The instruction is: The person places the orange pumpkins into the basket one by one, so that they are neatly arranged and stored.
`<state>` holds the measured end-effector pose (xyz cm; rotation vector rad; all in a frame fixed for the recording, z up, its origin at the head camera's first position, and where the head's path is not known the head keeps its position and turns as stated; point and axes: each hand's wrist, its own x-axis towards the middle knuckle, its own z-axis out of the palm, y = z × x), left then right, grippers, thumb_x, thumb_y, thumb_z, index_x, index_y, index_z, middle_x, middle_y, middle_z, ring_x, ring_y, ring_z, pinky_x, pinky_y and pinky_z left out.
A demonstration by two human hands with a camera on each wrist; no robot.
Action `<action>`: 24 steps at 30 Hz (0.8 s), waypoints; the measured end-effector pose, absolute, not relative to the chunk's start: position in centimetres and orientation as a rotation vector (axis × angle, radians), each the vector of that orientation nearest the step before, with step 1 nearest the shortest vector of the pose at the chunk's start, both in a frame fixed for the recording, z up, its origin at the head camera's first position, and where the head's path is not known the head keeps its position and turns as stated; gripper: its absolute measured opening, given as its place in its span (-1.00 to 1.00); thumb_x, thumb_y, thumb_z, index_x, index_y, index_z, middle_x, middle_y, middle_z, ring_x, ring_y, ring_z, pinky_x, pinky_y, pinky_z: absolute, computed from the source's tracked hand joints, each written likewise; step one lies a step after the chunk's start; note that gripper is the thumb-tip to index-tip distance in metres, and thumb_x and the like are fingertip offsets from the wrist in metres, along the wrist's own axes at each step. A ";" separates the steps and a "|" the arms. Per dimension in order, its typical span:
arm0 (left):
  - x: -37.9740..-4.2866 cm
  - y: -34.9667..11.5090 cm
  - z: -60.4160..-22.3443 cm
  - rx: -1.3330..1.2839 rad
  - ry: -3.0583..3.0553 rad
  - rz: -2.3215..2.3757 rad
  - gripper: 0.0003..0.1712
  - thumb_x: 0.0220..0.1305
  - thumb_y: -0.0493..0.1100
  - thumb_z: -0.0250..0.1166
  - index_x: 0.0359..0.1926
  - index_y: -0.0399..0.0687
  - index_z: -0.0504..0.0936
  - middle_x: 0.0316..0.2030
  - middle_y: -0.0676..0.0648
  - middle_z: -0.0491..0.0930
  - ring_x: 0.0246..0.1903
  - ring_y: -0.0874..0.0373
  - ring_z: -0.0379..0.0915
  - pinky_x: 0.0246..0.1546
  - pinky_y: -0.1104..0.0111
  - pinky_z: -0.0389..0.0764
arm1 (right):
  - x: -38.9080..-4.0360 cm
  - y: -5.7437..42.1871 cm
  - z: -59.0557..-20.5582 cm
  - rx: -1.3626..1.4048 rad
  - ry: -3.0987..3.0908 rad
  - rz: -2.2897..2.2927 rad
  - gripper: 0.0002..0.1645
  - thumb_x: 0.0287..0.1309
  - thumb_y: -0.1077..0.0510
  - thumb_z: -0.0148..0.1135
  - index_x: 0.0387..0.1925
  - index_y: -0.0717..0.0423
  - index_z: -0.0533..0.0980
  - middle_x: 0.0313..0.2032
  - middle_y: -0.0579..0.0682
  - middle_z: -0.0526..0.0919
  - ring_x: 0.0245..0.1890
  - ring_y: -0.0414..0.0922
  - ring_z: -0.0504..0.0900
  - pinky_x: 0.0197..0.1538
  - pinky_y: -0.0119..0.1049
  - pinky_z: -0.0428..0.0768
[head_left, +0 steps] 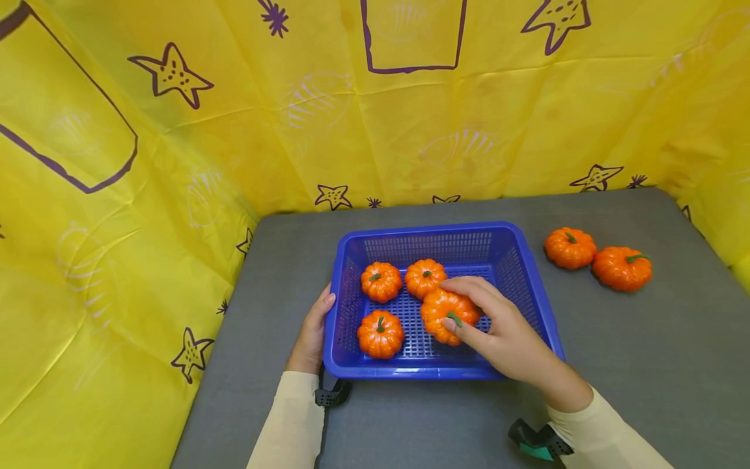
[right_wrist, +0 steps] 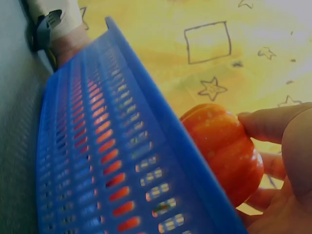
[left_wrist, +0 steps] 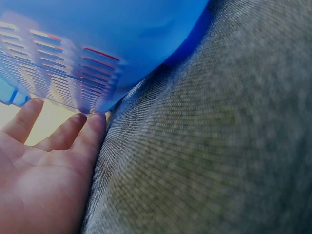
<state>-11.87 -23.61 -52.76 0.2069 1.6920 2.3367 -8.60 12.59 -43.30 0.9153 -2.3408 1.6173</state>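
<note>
We've an orange pumpkin (head_left: 439, 312) pinched in our R hand (head_left: 504, 332), L hand (head_left: 310, 332) gripping the blue bskt (head_left: 410, 373). 3 more pumpkins (head_left: 381, 283) sit btwn 'em.

Glossy pumpkins (head_left: 381, 335), smooth plastic basket (head_left: 387, 373), matt tabletop (head_left: 422, 423)

Cloth-walled booth (head_left: 88, 260), yellow drapes (head_left: 387, 117), grey table (head_left: 644, 365)

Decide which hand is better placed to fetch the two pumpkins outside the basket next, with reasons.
Probably the right hand, once it releases the pumpkin it holds: the loose pumpkins lie right of the basket, nearer that hand. The left hand touches the basket's left side.
</note>
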 end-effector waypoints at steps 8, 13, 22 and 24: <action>-11.9 -23.6 -52.7 0.220 1.667 2.346 -0.22 0.62 0.12 -0.02 0.75 0.12 0.13 0.56 -0.35 0.26 0.32 -0.21 0.45 0.27 0.07 0.59 | -8.3 11.5 -43.9 0.904 -2.475 1.594 -0.43 0.42 0.25 0.44 0.40 0.01 0.56 0.29 -0.08 0.58 0.29 -0.02 0.52 0.32 -0.19 0.51; -11.9 -23.5 -52.7 0.209 1.672 2.348 -0.23 0.62 0.13 -0.02 0.74 0.15 0.14 0.54 -0.35 0.29 0.30 -0.18 0.47 0.27 0.07 0.60 | -8.4 11.4 -44.3 0.892 -2.622 1.560 -0.50 0.47 0.15 0.41 0.37 -0.08 0.58 0.27 -0.13 0.59 0.26 -0.06 0.53 0.28 0.07 0.54; -11.9 -23.5 -52.7 0.220 1.668 2.353 -0.22 0.62 0.10 -0.05 0.75 0.07 0.11 0.51 -0.36 0.32 0.26 -0.13 0.51 0.24 0.10 0.61 | -8.6 11.3 -44.4 0.936 -2.820 1.473 -0.55 0.56 0.07 0.32 0.37 0.04 0.60 0.34 -0.02 0.57 0.33 0.07 0.52 0.37 0.26 0.45; -11.9 -23.5 -52.7 0.220 1.669 2.354 -0.22 0.63 0.10 -0.05 0.75 0.07 0.11 0.51 -0.35 0.32 0.25 -0.12 0.52 0.24 0.10 0.62 | -8.6 11.3 -44.5 0.934 -2.833 1.456 -0.54 0.56 0.06 0.32 0.38 0.04 0.60 0.34 0.00 0.56 0.34 0.08 0.51 0.39 0.26 0.44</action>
